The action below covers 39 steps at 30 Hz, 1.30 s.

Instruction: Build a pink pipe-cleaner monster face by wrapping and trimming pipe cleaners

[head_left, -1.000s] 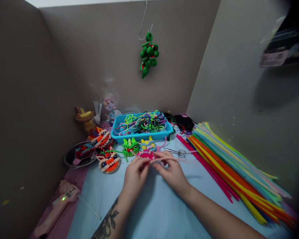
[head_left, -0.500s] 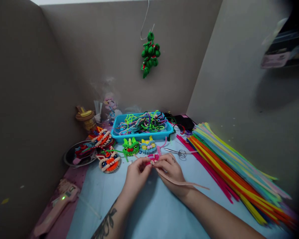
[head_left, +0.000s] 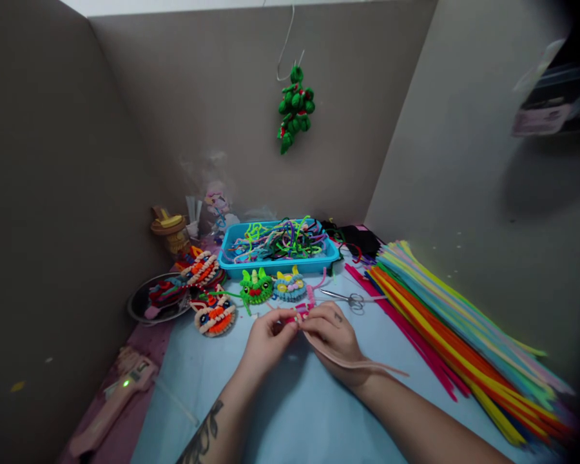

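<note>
Between my two hands is a small pink pipe-cleaner piece (head_left: 299, 310), partly covered by my fingers. My left hand (head_left: 269, 338) pinches its left side with thumb and forefinger. On the other side my right hand (head_left: 331, 335) has its fingers closed on the same piece. A pale pink pipe cleaner (head_left: 352, 365) trails from the fingertips across the right wrist, its tail pointing right. Just beyond my hands lie a green animal-face figure (head_left: 256, 288) and a blue and yellow one (head_left: 290, 288). An orange and cream figure (head_left: 215, 317) rests to the left.
A blue tray (head_left: 280, 265) of tangled pipe cleaners stands at the back. Scissors (head_left: 343, 298) lie right of centre, beside long coloured pipe-cleaner bundles (head_left: 454, 341). At left are a metal bowl (head_left: 138, 309) and a lit glue gun (head_left: 118, 403). A green ornament (head_left: 296, 109) hangs above.
The whole view has shifted slightly, so everything sits a little further right and lower. My hands keep their hold on the pink piece, with only slight finger movement.
</note>
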Available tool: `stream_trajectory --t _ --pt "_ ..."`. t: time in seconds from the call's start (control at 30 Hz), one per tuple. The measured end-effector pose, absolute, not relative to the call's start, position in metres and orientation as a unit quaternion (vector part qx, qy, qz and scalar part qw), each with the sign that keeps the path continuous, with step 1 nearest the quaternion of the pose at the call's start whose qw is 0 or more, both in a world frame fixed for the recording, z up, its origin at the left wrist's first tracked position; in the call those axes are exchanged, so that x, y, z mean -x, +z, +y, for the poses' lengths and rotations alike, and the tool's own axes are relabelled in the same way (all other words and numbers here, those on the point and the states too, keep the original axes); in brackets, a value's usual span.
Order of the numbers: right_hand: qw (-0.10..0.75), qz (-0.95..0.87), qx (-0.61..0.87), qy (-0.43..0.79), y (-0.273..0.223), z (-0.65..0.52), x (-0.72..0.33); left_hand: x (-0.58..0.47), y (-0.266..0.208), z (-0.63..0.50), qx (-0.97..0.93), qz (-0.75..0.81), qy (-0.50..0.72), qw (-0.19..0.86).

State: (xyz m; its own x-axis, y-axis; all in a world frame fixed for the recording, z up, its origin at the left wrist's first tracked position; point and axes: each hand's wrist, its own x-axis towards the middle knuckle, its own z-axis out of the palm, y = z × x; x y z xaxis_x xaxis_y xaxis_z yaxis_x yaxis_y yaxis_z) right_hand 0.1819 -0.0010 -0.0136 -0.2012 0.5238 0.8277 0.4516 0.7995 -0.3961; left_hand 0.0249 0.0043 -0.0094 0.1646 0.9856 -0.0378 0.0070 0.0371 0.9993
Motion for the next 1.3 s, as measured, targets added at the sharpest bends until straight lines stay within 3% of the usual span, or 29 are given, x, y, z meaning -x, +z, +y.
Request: stream_trajectory --t 0.57,0.87,1.3 --pt "0.525 -0.766 0.367 0.054 -0.016 0.001 -0.181 -0.025 -0.005 -0.002 -0.674 0.491 0.431 0.344" --pt "0.532 -0.733 0.39 0.168 -0.017 0.0 -0.182 -0.024 -0.004 -0.006 -0.729 0.457 0.422 0.286" --pt "0.504 -0.752 0.401 0.14 -0.018 0.004 -0.182 -0.025 -0.002 -0.011 -0.782 0.497 0.343 0.154"
